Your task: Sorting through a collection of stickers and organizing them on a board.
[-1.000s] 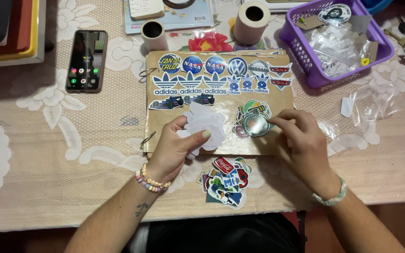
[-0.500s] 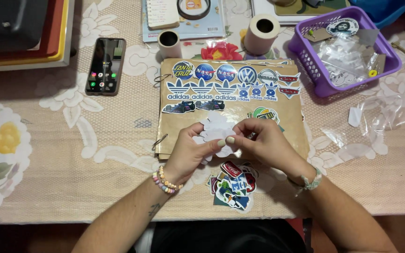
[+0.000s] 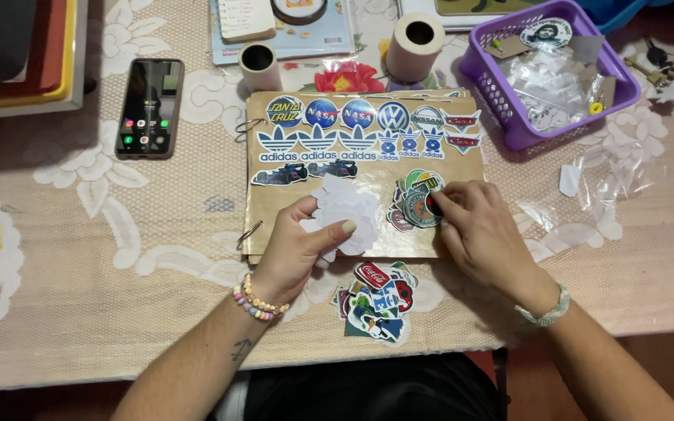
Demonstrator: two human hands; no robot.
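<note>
Left hand (image 3: 298, 249) pinches white backings (image 3: 346, 212) (flat); right hand (image 3: 481, 230) presses round sticker (image 3: 417, 209).

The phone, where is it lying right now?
In the head view the black phone lies face up on the tablecloth at upper left, between the stacked trays and the brown sticker board, well away from both hands.

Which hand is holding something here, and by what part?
Left hand pinches white sticker sheets by their lower edge; right hand presses the round sticker.

Bare forearms, pastel bead bracelet on left wrist (image 3: 260, 301); pale woven band on right wrist (image 3: 545, 309), light-painted nails
</note>
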